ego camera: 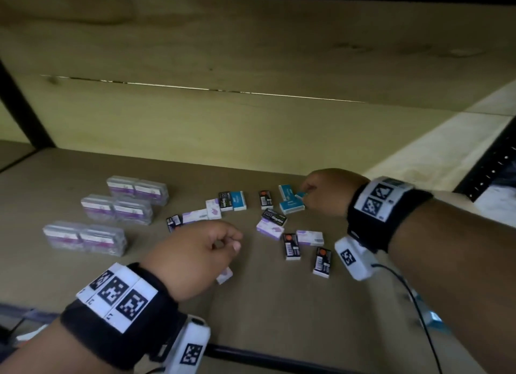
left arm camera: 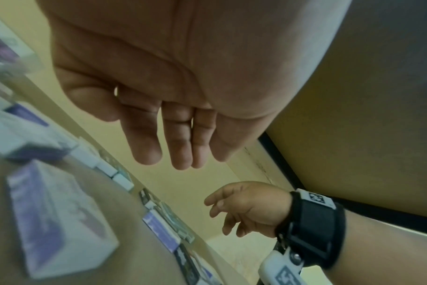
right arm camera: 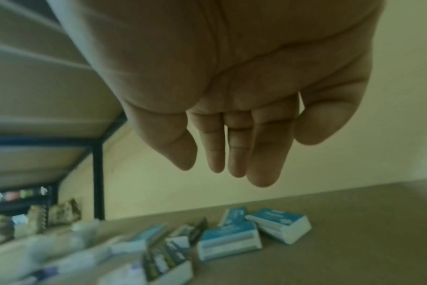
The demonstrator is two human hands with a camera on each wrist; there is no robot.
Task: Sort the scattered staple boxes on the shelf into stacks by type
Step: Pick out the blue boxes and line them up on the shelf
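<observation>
Wooden shelf [ego camera: 251, 304] under a low plywood board, and from the head view the loose staple boxes lie scattered mid-shelf: blue ones, black ones, purple-and-white ones, all mixed. Over on the left sit wrapped multi-packs [ego camera: 131, 206] in neat pairs, well apart from the mess. The right hand [ego camera: 325, 192] is at the blue cluster [ego camera: 291, 203] near the back, fingers curled down among those boxes; from up here it looks like a pinch, though I can't confirm it. The left hand [ego camera: 192, 251] hovers low above the purple-and-white boxes [ego camera: 195, 216], fingers loosely curled, nothing in them.

Left wrist view next: the left hand [left arm camera: 173, 108] shows its fingers hanging relaxed and close together, empty, with a purple-and-white box [left arm camera: 59, 217] lying on the shelf beside it. The right hand [left arm camera: 246, 208] appears here too, fingers spread, touching nothing.

Right wrist view now: the right hand [right arm camera: 237, 119] hangs above the shelf, fingers extended and holding nothing. That settles what the head view hides. Blue boxes [right arm camera: 256, 231] lie just below, already overlapping.

My call: the step is gathering blues. Best done by squaring one box on another, edges flush, pinching by the long sides, and building away from the black boxes [ego camera: 275, 217] so nothing gets nudged.
</observation>
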